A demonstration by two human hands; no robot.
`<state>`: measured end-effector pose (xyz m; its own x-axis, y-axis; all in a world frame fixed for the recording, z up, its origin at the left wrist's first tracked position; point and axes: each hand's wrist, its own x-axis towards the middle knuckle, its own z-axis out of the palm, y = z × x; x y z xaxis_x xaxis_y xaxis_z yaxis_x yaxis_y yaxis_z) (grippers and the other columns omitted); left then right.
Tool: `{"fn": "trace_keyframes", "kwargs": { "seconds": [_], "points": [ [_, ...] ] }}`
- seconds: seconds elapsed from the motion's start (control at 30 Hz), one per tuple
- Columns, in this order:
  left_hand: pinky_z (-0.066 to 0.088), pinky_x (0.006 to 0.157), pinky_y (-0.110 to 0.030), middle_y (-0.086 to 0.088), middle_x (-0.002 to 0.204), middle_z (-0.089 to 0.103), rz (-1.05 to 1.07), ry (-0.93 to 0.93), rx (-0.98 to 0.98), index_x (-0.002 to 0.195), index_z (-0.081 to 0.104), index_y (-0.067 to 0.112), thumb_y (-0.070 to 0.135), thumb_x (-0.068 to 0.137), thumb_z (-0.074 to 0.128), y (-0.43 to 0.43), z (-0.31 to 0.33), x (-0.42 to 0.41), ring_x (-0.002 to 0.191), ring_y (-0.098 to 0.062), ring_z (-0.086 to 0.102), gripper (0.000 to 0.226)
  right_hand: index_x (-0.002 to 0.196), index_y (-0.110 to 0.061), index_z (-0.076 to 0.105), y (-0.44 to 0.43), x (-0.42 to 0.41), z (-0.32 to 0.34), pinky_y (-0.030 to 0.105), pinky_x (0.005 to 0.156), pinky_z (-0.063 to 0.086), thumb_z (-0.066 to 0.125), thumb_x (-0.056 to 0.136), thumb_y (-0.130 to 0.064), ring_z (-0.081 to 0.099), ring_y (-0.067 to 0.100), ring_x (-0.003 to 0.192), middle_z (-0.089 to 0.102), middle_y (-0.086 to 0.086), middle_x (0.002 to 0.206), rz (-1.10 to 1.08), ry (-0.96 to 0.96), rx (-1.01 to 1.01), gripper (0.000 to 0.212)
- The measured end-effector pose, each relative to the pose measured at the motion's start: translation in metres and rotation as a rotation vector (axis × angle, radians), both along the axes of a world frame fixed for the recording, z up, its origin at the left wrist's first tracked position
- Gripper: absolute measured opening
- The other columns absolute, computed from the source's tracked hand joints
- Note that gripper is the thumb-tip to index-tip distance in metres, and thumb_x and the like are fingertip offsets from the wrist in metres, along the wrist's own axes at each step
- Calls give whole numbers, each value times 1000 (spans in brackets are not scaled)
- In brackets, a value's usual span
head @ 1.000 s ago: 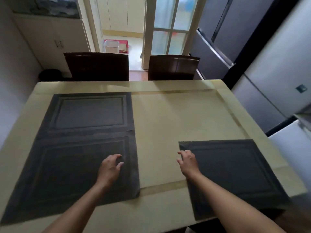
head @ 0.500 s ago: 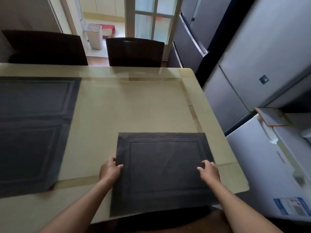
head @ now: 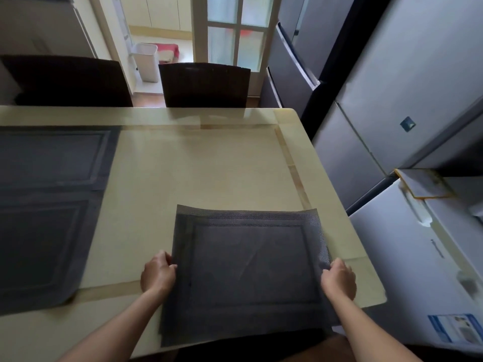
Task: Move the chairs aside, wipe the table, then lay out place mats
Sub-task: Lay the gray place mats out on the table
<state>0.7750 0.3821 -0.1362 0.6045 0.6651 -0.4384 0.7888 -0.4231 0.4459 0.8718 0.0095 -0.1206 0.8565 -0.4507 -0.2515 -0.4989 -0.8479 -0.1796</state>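
Observation:
A dark grey woven place mat [head: 248,270] lies at the near right of the beige glass-topped table [head: 196,173], its near edge hanging over the table's front. My left hand [head: 158,274] grips the mat's left edge and my right hand [head: 338,278] grips its right edge. Two more grey place mats lie on the left side, a far one [head: 55,155] and a near one [head: 36,246], touching each other. Two dark chairs stand behind the far edge, one at left [head: 68,81] and one at centre [head: 205,84].
Grey refrigerator doors [head: 392,87] stand close along the table's right side. A white appliance [head: 423,257] sits at the near right with a flat yellow-rimmed item [head: 423,184] on top. A glazed door [head: 232,27] and a white bin [head: 146,61] are beyond the chairs.
My view swung right. My left hand came off the near left mat. Both hands moved to the right mat's two side edges and closed on them; the mat's edges look slightly lifted.

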Motion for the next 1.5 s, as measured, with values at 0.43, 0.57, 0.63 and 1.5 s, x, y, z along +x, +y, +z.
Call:
{"fn": "trace_keyframes", "kwargs": {
  "seconds": [0.43, 0.57, 0.63, 1.5],
  "points": [
    [58, 68, -41, -3, 71, 72, 49, -315, -133, 73, 62, 22, 13, 83, 67, 45, 24, 39, 67, -24, 69, 14, 81, -15, 49, 25, 34, 38, 33, 62, 39, 59, 90, -20, 63, 38, 83, 68, 21, 91, 83, -316, 150, 15],
    [58, 71, -44, -5, 74, 72, 143, -342, -150, 74, 63, 24, 17, 78, 71, 73, 20, 101, 71, -28, 70, 12, 92, -4, 59, 42, 111, 39, 35, 69, 44, 60, 89, -15, 63, 40, 89, 68, 23, 96, 93, -341, 254, 11],
    [58, 74, -44, -6, 76, 72, 203, -354, -146, 72, 64, 24, 18, 77, 72, 85, 17, 136, 73, -29, 70, 12, 92, -4, 60, 53, 158, 37, 35, 71, 44, 60, 89, -14, 62, 39, 91, 68, 22, 99, 117, -344, 313, 10],
    [49, 93, -41, -15, 104, 72, 205, -312, 85, 126, 62, 15, 3, 78, 73, 112, -16, 336, 101, -34, 63, 51, 123, -13, 62, 112, 402, -49, 32, 89, 45, 50, 88, -5, 58, 31, 109, 61, 15, 121, 288, -215, 299, 38]
  ]
}}
